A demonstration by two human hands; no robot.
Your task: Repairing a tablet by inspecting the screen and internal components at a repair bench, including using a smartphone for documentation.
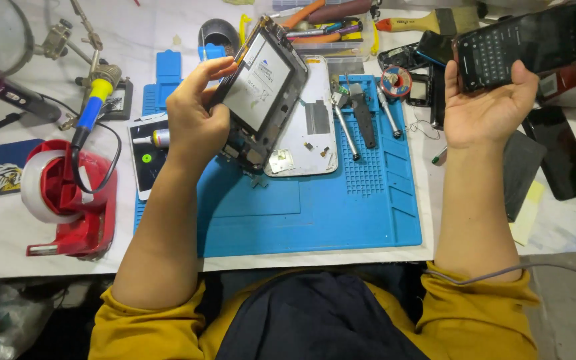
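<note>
Fingers point(225, 67) of the left hand point(195, 123) curled tight around an opened phone point(261, 87), thumb hooked over its top left edge, palm backing the left side. Held up off the blue work mat point(315, 213), tilted, long axis running from upper right down to lower left, inner face turned toward the camera. Pale grey battery filling most of the frame, dark bezel round it, bare circuit parts showing at the lower end near the wrist. Over on the other side, right hand point(485, 110) palm up, fingers wrapped loosely round a dark phone point(525, 43) with its screen lit, lying crosswise, raised above the table edge. Well apart, the two handsets, each in its own grip; opened phone plainly nearer the left hand, sitting just right of those fingers. Below it on the mat, a white back cover point(311, 127) lying flat, touching or just under the lifted frame, hard to tell which. Beside that, two screwdrivers point(348, 133) and a solder spool point(395, 81). Far left, red tape dispenser point(68, 200) with a soldering iron point(95, 107) parked above it.
</note>
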